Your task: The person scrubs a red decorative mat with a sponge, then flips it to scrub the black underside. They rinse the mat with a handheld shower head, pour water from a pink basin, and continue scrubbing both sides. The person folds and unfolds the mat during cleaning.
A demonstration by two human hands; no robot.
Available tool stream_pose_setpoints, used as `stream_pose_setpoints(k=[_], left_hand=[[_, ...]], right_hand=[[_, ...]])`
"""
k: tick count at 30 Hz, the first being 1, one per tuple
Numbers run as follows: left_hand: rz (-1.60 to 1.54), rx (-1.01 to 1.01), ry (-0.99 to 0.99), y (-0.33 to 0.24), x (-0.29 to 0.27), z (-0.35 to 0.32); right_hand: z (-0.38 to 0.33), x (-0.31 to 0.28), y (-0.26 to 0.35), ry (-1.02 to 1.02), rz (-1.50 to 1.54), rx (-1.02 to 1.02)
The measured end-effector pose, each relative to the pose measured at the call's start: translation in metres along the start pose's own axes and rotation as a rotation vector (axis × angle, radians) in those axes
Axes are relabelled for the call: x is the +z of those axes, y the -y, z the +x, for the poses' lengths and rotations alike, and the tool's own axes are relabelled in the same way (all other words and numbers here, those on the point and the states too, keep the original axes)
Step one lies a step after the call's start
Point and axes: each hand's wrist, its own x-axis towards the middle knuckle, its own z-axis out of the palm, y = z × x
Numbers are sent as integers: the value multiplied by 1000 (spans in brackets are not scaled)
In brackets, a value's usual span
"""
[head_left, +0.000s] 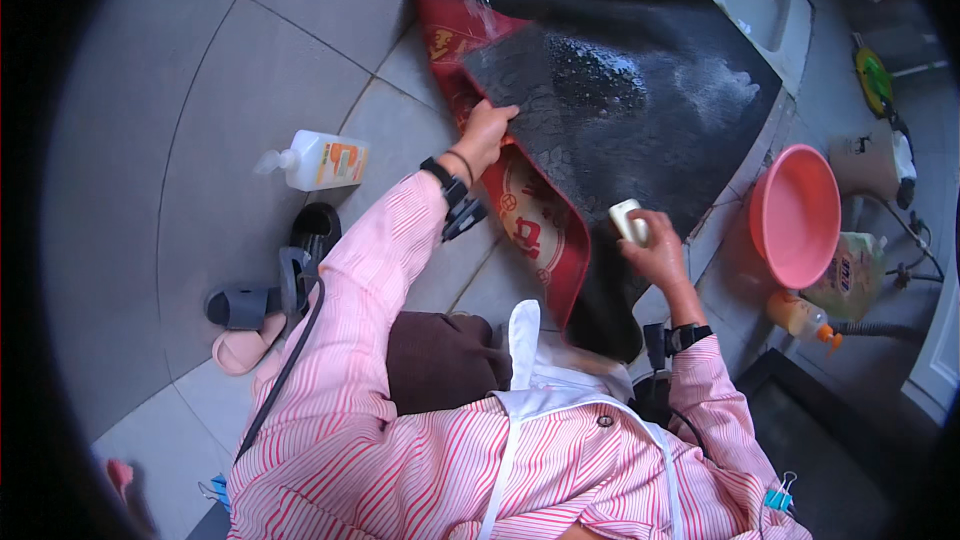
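Note:
A large floor mat point(660, 130) with a black, wet underside lies in front of me. Its near left edge is folded up, showing the red and gold patterned face. At that edge, my left hand point(486, 132) grips the mat with its fingers closed over the border. My right hand point(655, 248) is closed round a pale cream block that looks like a bar of soap point(628, 220), held over the lower right part of the black side. Water drops and whitish suds show on the mat's middle and right. Clear streaks of water cross its far left corner.
A white squat toilet point(762, 5) lies beyond the mat. At right stand a pink basin point(797, 215), an orange pump bottle point(800, 315) and a grey-white bucket point(862, 162). Left are a white bottle point(328, 160) and dark slippers point(240, 308) by the tiled wall.

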Motion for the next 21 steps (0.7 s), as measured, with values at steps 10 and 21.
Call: stream_pose_setpoints(k=[10, 21], left_hand=[[-169, -161, 39, 13, -48, -46], [271, -208, 72, 23, -62, -44]], right_hand=[[145, 85, 146, 132, -62, -798], [171, 95, 76, -145, -159, -702]])
